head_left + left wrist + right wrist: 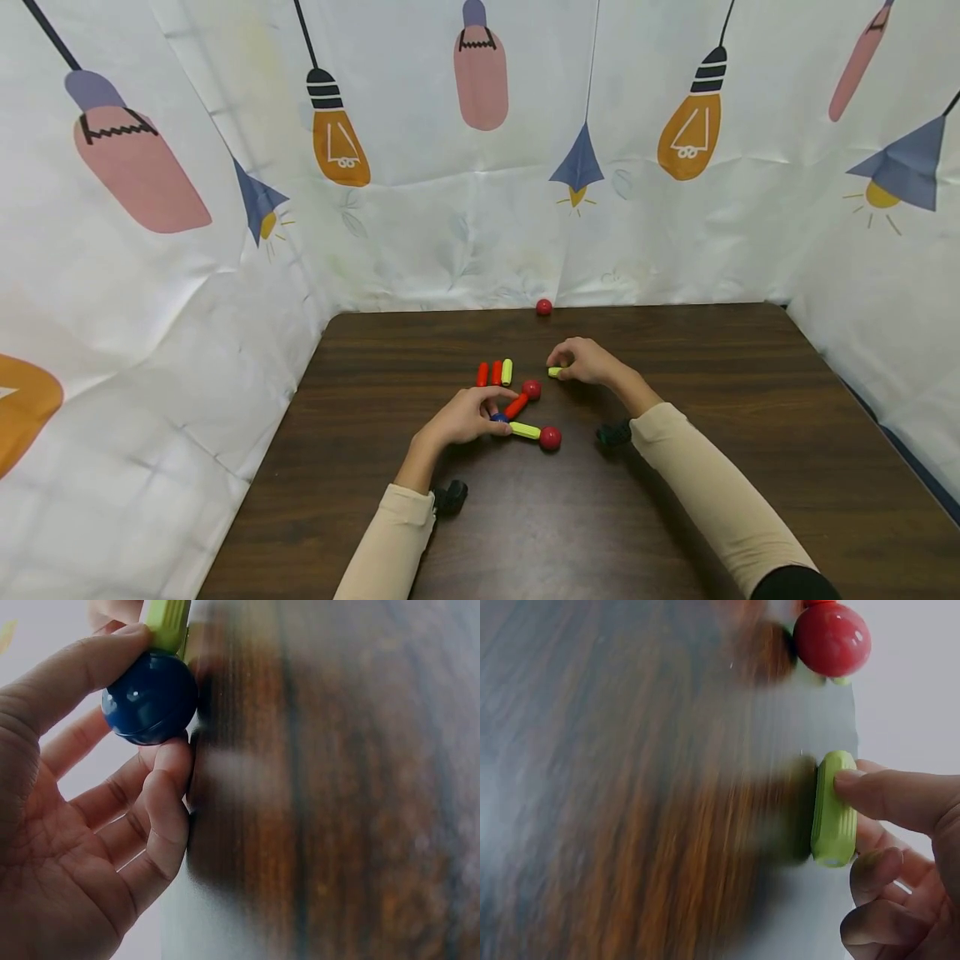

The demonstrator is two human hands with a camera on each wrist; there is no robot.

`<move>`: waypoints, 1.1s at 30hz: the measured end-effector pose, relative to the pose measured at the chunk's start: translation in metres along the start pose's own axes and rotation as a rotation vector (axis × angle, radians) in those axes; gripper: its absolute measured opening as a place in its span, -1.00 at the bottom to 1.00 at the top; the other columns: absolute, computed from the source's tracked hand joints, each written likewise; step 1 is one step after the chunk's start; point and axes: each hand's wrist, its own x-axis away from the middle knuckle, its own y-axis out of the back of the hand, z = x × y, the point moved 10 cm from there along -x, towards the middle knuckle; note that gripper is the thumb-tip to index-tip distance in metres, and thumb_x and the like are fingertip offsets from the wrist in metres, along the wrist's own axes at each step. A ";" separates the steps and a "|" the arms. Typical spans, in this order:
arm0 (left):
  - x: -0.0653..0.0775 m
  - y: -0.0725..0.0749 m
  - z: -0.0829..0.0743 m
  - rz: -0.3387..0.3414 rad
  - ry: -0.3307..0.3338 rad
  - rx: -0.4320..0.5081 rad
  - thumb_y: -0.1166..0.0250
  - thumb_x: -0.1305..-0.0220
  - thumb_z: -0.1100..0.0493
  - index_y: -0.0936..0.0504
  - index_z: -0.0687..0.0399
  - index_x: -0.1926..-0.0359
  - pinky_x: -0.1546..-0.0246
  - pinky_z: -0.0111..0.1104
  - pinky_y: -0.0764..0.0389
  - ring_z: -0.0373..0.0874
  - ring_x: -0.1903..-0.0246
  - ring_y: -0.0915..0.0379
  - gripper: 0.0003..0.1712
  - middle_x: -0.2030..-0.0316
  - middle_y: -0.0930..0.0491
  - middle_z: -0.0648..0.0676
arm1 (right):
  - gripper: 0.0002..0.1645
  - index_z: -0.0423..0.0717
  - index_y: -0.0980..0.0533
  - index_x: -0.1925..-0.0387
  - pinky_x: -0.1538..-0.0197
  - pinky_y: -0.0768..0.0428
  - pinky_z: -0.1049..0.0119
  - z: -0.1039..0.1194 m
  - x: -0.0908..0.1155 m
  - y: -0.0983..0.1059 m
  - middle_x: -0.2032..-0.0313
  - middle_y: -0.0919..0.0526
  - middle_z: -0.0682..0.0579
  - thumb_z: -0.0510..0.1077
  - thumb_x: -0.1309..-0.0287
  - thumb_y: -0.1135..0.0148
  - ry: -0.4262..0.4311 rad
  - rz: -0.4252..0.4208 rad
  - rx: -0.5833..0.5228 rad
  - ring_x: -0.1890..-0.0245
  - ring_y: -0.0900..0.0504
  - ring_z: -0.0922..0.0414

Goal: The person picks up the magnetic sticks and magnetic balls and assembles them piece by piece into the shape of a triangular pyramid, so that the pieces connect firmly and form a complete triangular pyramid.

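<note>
My left hand [467, 417] holds a blue ball [150, 697] between thumb and fingers at the table surface. From this ball, a yellow-green rod [525, 431] runs to a red ball [551, 439], and a red rod [516, 407] runs to a second red ball [532, 389]. Farther right, my right hand [591, 361] pinches a loose yellow-green rod [834, 810] between thumb and fingers, close over the table. In the right wrist view, a red ball [832, 639] appears beyond that rod.
Two loose red rods [482, 374] and a yellow-green rod [507, 372] lie side by side behind my left hand. Another red ball [543, 307] sits at the far edge of the brown wooden table [675, 517]. A printed white curtain [420, 242] hangs around the table.
</note>
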 end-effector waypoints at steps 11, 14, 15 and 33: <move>0.002 0.000 0.000 -0.009 0.001 -0.008 -0.52 -0.21 -0.01 -0.61 -0.22 -0.25 0.40 -0.38 -0.49 -0.19 0.45 -0.44 -0.42 0.29 -0.58 0.02 | -0.70 -0.08 -0.65 -0.03 0.40 -0.50 0.27 -0.023 0.019 0.005 0.44 -0.64 0.05 -0.17 -0.27 -0.39 -0.042 0.011 -0.096 0.53 -0.50 0.15; 0.002 0.000 -0.001 -0.008 0.002 -0.010 -0.52 -0.21 -0.01 -0.61 -0.23 -0.26 0.41 -0.39 -0.49 -0.20 0.46 -0.43 -0.42 0.30 -0.58 0.00 | -0.64 -0.08 -0.63 -0.10 0.44 -0.56 0.26 -0.026 0.022 0.002 0.41 -0.63 0.04 -0.16 -0.28 -0.39 -0.044 0.042 -0.137 0.55 -0.54 0.14; 0.002 0.000 -0.001 -0.008 0.001 -0.010 -0.52 -0.21 -0.01 -0.61 -0.22 -0.25 0.41 -0.39 -0.49 -0.20 0.46 -0.43 -0.42 0.30 -0.57 -0.01 | -0.62 -0.08 -0.62 -0.12 0.45 -0.58 0.26 -0.026 0.023 0.001 0.40 -0.62 0.03 -0.16 -0.28 -0.39 -0.040 0.055 -0.148 0.55 -0.55 0.13; 0.001 0.000 -0.002 -0.011 -0.009 -0.013 -0.51 -0.22 0.00 -0.61 -0.21 -0.26 0.42 -0.40 -0.48 -0.20 0.47 -0.42 -0.43 0.32 -0.56 -0.03 | -0.62 -0.10 -0.57 -0.19 0.51 -0.64 0.23 -0.020 0.030 -0.014 0.30 -0.62 -0.06 -0.19 -0.37 -0.26 0.027 0.116 -0.359 0.51 -0.64 0.09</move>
